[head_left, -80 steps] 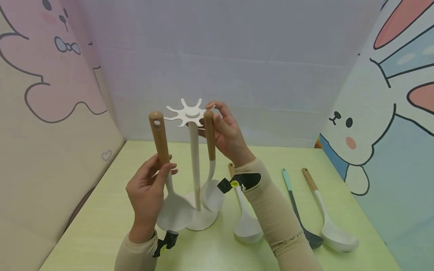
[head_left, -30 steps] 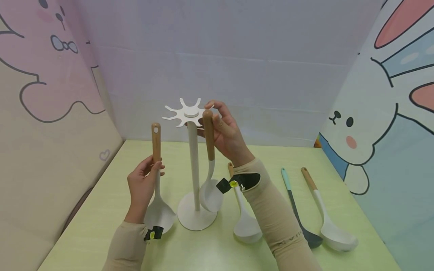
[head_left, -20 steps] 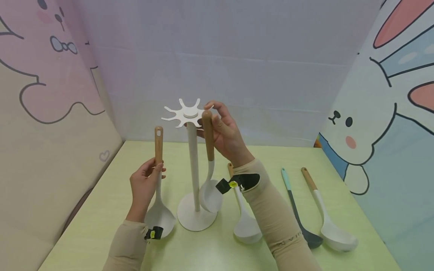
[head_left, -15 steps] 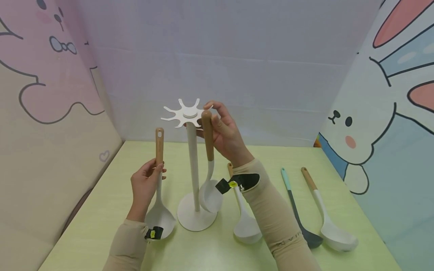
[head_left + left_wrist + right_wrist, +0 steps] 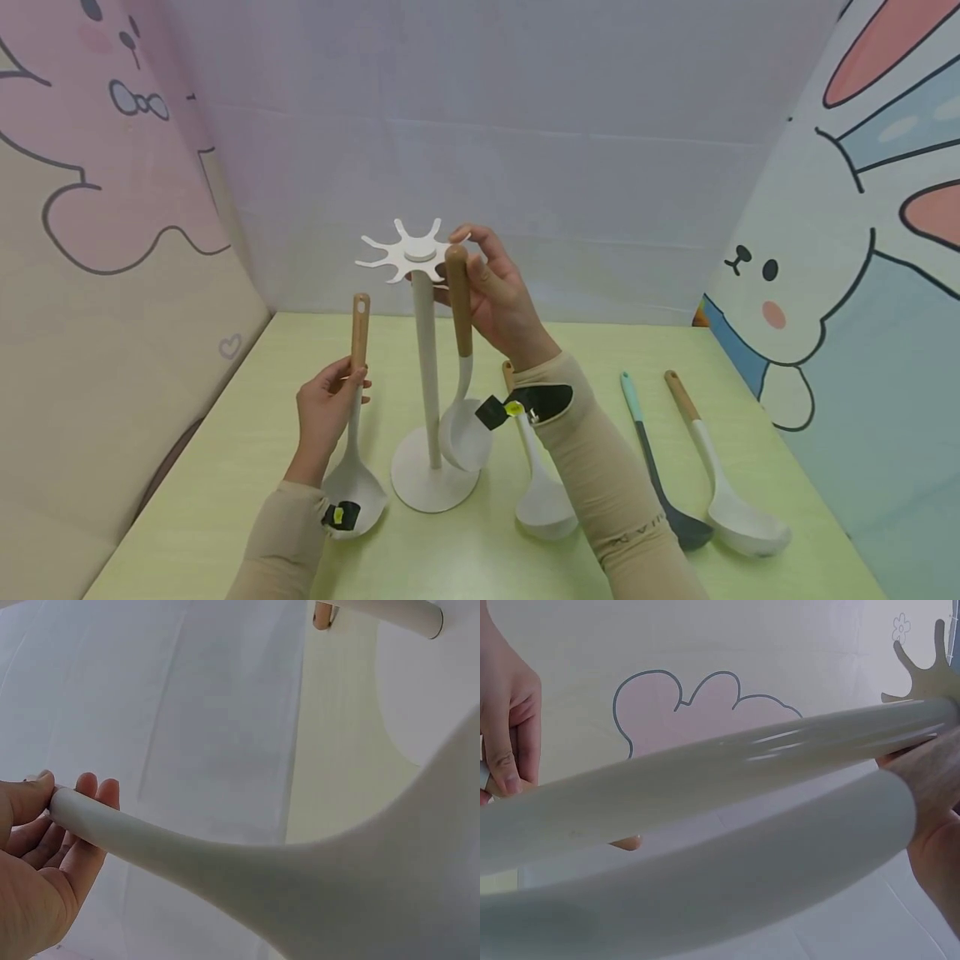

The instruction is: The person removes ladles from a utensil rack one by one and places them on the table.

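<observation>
My left hand [image 5: 327, 412] pinches a white spatula [image 5: 361, 329] where its wooden handle meets the neck. The spatula stands nearly upright, its broad head low, left of the white utensil rack [image 5: 425, 358]. In the left wrist view that head [image 5: 360, 892] flares toward the camera. Up at the rack's top, my right hand [image 5: 498, 296] holds the wooden handle of a white ladle [image 5: 461, 308], thumb beside it and some fingers hidden behind. The ladle's bowl [image 5: 467, 437] hangs beside the pole. In the right wrist view the rack's pole [image 5: 727, 765] crosses above the ladle's neck [image 5: 705, 877].
Right of the rack, on the pale table [image 5: 600, 575], lie a white ladle [image 5: 546, 508] partly under my forearm, a dark ladle [image 5: 686, 527] with a mint handle, and a white, wooden-handled utensil [image 5: 742, 521]. Printed fabric walls [image 5: 480, 150] stand around the table.
My left hand has taken the spatula away from the rack to the left and lowered it, turning it more upright. The right hand and its ladle have hardly moved.
</observation>
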Demonstrator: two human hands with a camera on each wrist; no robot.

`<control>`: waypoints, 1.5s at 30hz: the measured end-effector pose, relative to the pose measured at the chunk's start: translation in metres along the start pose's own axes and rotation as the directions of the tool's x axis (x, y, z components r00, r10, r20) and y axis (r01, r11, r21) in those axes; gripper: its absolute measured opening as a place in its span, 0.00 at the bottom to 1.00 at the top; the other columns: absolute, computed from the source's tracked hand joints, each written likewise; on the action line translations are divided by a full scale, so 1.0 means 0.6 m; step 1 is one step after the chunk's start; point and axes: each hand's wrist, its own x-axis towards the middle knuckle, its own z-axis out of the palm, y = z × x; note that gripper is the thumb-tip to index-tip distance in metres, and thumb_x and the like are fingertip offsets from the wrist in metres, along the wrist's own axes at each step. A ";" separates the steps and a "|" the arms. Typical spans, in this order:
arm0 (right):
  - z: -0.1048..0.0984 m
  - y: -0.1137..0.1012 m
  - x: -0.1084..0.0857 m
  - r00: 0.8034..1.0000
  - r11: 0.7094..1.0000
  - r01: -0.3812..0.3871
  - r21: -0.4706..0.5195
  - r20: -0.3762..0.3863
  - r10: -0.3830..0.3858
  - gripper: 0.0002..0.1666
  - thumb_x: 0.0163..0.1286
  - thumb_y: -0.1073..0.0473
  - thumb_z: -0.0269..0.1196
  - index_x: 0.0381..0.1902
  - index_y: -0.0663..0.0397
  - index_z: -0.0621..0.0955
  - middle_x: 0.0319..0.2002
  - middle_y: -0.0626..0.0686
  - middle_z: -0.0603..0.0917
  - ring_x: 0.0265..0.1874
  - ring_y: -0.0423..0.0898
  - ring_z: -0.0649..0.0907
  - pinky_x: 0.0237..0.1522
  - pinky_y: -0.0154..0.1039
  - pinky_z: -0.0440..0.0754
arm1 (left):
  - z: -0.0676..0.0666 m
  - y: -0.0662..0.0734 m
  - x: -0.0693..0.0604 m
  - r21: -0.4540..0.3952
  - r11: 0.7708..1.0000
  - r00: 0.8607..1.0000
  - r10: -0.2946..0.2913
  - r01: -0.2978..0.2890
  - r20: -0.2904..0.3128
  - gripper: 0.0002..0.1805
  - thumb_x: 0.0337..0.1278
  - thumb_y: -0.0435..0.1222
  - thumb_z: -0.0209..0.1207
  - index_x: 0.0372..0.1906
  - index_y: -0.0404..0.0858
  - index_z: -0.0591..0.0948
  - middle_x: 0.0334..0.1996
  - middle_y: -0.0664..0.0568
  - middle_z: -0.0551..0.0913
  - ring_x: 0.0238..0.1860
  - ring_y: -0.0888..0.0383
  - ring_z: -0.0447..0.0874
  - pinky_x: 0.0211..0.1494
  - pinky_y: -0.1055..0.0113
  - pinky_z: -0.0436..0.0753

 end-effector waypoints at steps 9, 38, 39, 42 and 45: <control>-0.001 0.000 -0.001 1.000 1.000 0.008 0.009 -0.002 -0.008 0.26 0.59 0.41 0.69 0.48 0.44 0.73 0.34 0.50 0.78 0.37 0.43 0.80 0.46 0.40 0.81 | 0.003 -0.010 0.007 0.013 0.999 0.997 -0.051 0.050 0.059 0.19 0.65 0.29 0.62 0.56 0.21 0.78 0.45 0.29 0.83 0.27 0.73 0.82 0.30 0.72 0.85; -0.002 0.000 -0.001 1.000 1.000 -0.003 0.010 0.022 0.002 0.25 0.59 0.41 0.69 0.48 0.42 0.73 0.36 0.52 0.79 0.46 0.52 0.85 0.52 0.45 0.81 | 0.008 -0.051 0.070 0.236 0.966 0.970 -0.156 0.111 0.184 0.19 0.68 0.30 0.58 0.57 0.20 0.77 0.46 0.27 0.82 0.31 0.55 0.88 0.34 0.67 0.87; -0.002 0.000 -0.001 1.000 1.000 -0.003 0.009 0.022 0.003 0.25 0.59 0.41 0.69 0.48 0.42 0.73 0.36 0.52 0.79 0.46 0.52 0.85 0.52 0.45 0.81 | 0.008 -0.053 0.071 0.241 0.964 0.968 -0.160 0.112 0.191 0.19 0.68 0.30 0.58 0.57 0.19 0.77 0.46 0.27 0.82 0.33 0.51 0.89 0.34 0.67 0.87; -0.003 0.001 0.000 1.000 1.000 -0.004 0.006 0.018 0.004 0.26 0.59 0.41 0.69 0.49 0.42 0.73 0.36 0.52 0.79 0.46 0.52 0.85 0.53 0.45 0.81 | 0.009 -0.059 0.077 0.260 0.958 0.963 -0.174 0.117 0.205 0.19 0.69 0.29 0.57 0.58 0.18 0.76 0.48 0.26 0.81 0.36 0.46 0.89 0.33 0.67 0.87; -0.004 0.002 -0.001 1.000 1.000 -0.006 0.005 0.012 0.006 0.26 0.58 0.41 0.70 0.49 0.42 0.73 0.36 0.52 0.79 0.46 0.52 0.84 0.53 0.45 0.81 | 0.009 -0.067 0.084 0.277 0.953 0.958 -0.189 0.125 0.216 0.19 0.69 0.29 0.57 0.57 0.18 0.76 0.47 0.25 0.81 0.31 0.52 0.89 0.31 0.70 0.86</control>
